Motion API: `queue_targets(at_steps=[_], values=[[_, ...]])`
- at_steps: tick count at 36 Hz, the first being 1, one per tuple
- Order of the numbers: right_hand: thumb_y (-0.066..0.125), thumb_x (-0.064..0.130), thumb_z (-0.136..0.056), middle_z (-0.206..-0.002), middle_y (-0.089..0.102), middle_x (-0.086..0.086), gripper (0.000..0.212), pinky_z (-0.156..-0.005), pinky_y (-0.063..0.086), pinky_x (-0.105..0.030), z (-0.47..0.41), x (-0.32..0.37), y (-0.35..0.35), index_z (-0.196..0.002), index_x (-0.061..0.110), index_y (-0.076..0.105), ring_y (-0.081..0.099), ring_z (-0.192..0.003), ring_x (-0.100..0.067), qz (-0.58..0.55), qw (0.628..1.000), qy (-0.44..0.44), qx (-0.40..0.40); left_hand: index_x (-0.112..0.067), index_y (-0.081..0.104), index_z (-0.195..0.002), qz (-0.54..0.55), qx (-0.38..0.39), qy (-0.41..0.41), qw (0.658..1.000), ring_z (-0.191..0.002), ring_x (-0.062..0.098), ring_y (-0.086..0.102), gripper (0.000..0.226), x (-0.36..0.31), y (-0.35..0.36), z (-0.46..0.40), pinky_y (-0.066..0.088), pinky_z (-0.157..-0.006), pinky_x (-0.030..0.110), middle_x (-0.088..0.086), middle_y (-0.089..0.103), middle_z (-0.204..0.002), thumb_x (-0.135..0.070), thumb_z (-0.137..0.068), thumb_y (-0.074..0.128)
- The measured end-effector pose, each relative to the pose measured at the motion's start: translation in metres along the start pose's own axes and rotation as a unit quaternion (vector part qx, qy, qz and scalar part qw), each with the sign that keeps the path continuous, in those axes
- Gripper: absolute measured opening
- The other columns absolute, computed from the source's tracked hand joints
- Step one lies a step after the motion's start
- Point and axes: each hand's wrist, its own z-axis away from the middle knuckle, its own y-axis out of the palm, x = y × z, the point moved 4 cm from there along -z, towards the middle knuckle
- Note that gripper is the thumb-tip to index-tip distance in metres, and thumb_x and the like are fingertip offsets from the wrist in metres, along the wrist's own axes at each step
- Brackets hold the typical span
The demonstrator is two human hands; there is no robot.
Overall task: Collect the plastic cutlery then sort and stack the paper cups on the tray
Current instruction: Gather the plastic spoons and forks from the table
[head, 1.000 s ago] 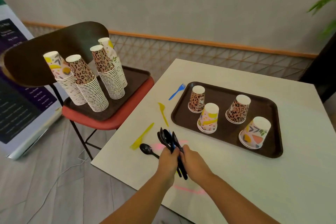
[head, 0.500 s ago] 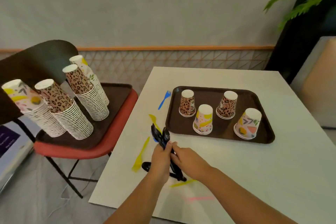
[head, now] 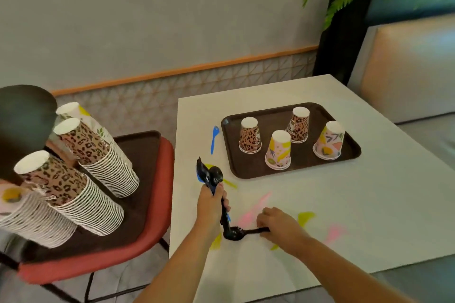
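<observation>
Two bare forearms entering from the lower edge of the frame, left hand (head: 211, 204) at lower centre, right hand (head: 279, 227) just right of it, no sleeves in view, wrists and fingers bare, slender build, edges softened by blur

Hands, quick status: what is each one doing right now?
Left hand: grips a bundle of black cutlery, held upright.
Right hand: pinches the handle of a black spoon lying on the table.

Yellow and pink cutlery (head: 306, 217) on the worktop (head: 369, 204): motion-blurred, types unreadable. Nearest cup stack (head: 27, 214) cut by left edge. Right hand (head: 278, 225) hides black spoon's (head: 236, 233) handle end.
</observation>
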Motion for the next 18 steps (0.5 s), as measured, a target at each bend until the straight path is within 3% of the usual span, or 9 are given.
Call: queue_targets(at_steps=[9,14,18], values=[[0.053,0.006,-0.078,-0.101,0.059,-0.008,0.019,-0.075,0.043,-0.032,0.001,-0.001,-0.005,-0.095,0.009,0.059,0.056,-0.095,-0.026,-0.06,0.997,0.036,-0.027,-0.014,0.046,-0.093,-0.031,0.06,-0.008,0.998,-0.047,0.012,0.035,0.009,0.003,-0.013,-0.002,0.034,-0.047,0.024,0.0,0.038,-0.061,-0.011,-0.099,0.041],[0.054,0.0,-0.07,-0.081,0.05,0.004,0.021,-0.068,0.039,-0.026,-0.002,-0.006,-0.012,-0.08,0.017,0.05,0.047,-0.078,-0.016,-0.115,0.993,0.019,-0.008,-0.014,0.047,-0.094,-0.04,0.064,-0.006,0.997,-0.047,0.01,0.034,0.006,0.004,-0.019,-0.003,0.034,-0.045,0.021,-0.001,0.037,-0.061,-0.011,-0.098,0.044],[0.055,0.001,-0.074,-0.081,0.046,0.004,0.016,-0.069,0.034,-0.023,-0.01,-0.011,-0.016,-0.09,0.006,0.058,0.047,-0.081,-0.018,-0.112,0.994,0.008,0.003,-0.015,0.048,-0.095,-0.046,0.057,0.008,0.997,-0.048,0.012,0.034,0.005,0.001,-0.018,-0.004,0.034,-0.044,0.02,0.0,0.039,-0.064,-0.01,-0.096,0.048]])
